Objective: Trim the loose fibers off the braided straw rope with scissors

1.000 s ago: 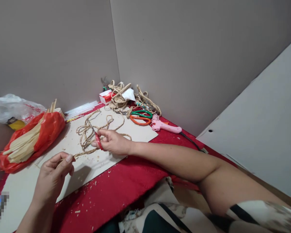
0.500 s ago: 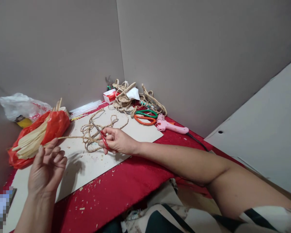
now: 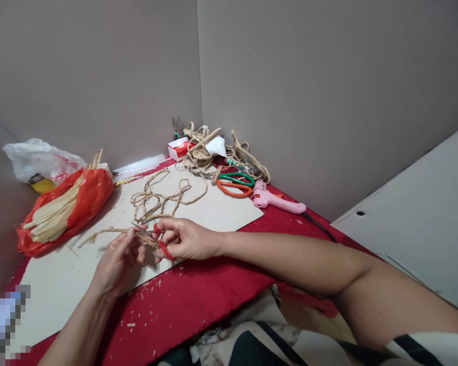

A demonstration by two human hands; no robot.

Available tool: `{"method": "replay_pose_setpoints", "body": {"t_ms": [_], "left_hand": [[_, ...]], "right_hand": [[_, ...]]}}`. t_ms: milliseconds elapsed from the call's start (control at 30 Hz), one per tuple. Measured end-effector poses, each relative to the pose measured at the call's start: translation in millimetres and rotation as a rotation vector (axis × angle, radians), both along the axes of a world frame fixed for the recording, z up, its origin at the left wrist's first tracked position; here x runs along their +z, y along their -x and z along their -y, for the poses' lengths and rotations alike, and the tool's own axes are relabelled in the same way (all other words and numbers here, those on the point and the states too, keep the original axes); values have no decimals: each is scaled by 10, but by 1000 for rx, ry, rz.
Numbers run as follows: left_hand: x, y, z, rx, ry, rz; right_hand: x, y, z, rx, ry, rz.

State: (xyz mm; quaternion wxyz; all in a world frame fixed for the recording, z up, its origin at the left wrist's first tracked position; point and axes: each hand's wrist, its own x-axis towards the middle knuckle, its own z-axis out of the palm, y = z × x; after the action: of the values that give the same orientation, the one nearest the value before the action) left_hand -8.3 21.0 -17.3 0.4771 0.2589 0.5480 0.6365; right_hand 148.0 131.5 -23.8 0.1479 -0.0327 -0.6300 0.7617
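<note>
Over the board [image 3: 198, 219], the cord [image 3: 114, 230] looks mostly braided, with just a wispy end left loose. Left hand [image 3: 116, 264]'s got it pinched, right hand [image 3: 198, 239]'s curled round red scissors [image 3: 169, 253], spread handles, right by the cord.

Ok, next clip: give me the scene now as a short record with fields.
left hand: pinching the braided cord near a frayed end; left hand
right hand: fingers in the red-handled scissors, blades at the cord by the left fingertips; right hand
surface: pale board on red cloth
left side: red plastic bag holding pale strips
right side: pink glue gun, beside green and orange handles
unclear: whether the blades touch the cord
</note>
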Motion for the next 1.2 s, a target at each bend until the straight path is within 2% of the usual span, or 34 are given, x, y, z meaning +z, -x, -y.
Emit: {"method": "replay_pose_setpoints", "body": {"t_ms": [167,367,533,667,867,1033,1200], "left_hand": [[47,90,14,71,-63,-23],[65,57,19,105,-64,-47],[87,42,26,147,-67,-50],[81,46,15,176,-77,-60],[-51,8,1,89,-45,-56],[-181,-125,-31,3,-7,-105],[-274,-249,-28,-59,86,-252]], "right_hand": [[26,0,-12,-52,14,109],[138,-44,-20,-191,17,66],[229,-80,-23,-199,47,62],[218,-70,-37,-182,1,90],[66,-54,-78,-166,-151,52],[0,-76,-83,-136,-319,-34],[0,-134,-121,-186,-304,23]]}}
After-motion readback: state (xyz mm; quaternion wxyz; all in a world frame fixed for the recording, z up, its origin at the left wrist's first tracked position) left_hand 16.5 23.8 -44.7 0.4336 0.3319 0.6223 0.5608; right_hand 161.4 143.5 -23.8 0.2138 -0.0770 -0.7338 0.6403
